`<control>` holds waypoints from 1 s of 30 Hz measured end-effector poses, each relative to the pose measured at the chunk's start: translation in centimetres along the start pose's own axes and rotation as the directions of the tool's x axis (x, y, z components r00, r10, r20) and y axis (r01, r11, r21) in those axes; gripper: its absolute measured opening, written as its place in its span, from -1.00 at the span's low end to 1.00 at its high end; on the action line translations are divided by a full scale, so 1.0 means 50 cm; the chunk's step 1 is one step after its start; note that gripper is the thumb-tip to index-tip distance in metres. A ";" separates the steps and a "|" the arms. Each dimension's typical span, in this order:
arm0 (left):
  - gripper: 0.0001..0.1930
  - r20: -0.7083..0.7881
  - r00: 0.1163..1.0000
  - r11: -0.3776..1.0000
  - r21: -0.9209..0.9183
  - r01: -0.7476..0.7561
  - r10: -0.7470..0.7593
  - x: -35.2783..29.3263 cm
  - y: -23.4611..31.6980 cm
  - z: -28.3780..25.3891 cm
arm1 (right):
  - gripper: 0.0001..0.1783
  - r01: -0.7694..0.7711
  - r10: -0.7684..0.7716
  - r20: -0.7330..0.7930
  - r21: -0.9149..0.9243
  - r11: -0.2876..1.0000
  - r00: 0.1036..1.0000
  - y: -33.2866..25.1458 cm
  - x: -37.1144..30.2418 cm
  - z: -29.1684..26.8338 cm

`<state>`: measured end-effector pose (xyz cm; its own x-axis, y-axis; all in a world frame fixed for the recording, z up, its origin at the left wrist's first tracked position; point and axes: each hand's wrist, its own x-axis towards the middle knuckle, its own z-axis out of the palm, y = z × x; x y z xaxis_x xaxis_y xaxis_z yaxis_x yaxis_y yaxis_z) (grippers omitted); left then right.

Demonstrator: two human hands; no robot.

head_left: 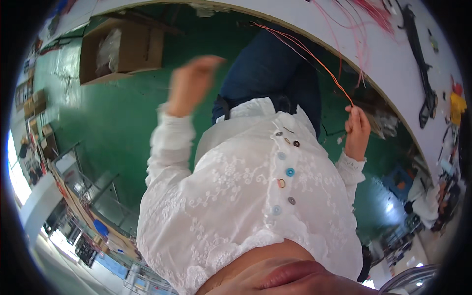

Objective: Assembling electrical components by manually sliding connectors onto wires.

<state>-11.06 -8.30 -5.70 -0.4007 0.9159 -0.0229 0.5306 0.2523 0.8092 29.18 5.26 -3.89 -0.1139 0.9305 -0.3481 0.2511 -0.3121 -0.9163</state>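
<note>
My right hand [357, 129] is closed on one end of a thin wire harness [322, 64] with orange, red and pale strands. The twisted orange part leaves my fingertips, and the strands fan apart toward the far end, where a small dark piece [243, 23] shows. Just below my fingers hangs a small whitish piece [340, 140], maybe a connector. My left hand [193, 82] is raised over the floor to the left of my lap, apart from the wires. Motion smears its fingers, so their pose is unclear.
A white table [295, 12] curves across the far side and right. On it lie pink wires [376, 14], a long black tool-like part [418, 59] and a yellow item [457, 108]. An open cardboard box [142, 46] stands on the green floor, far left.
</note>
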 end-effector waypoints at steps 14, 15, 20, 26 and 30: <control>-0.62 0.669 0.721 -0.102 -0.742 0.663 -0.183 0.164 0.035 0.293 | -0.76 0.039 0.051 0.248 -0.345 0.938 0.967 0.085 -0.050 -0.082; -0.63 0.651 0.735 -0.127 -0.759 0.639 -0.190 0.163 0.027 0.296 | -0.75 0.026 0.070 0.250 -0.361 0.932 0.966 0.092 -0.053 -0.089; -0.67 0.558 0.805 -0.176 -0.829 0.531 -0.201 0.170 -0.004 0.290 | -0.74 -0.147 0.236 0.195 -0.386 0.911 0.952 0.105 -0.063 -0.148; -0.73 0.458 0.854 -0.135 -0.889 0.438 -0.246 0.177 -0.024 0.261 | -0.70 -0.147 0.224 0.161 -0.391 0.909 0.961 0.188 -0.044 -0.195; -0.76 0.391 0.882 -0.019 -0.916 0.400 -0.261 0.166 -0.007 0.236 | -0.70 -0.293 0.335 0.075 -0.332 0.897 0.939 0.194 -0.044 -0.196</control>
<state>-5.75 2.88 -13.07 -0.2003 0.8643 -0.4613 -0.8549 0.0758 0.5132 41.28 2.04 -10.07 -0.0951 0.7549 -0.6489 0.5774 -0.4891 -0.6537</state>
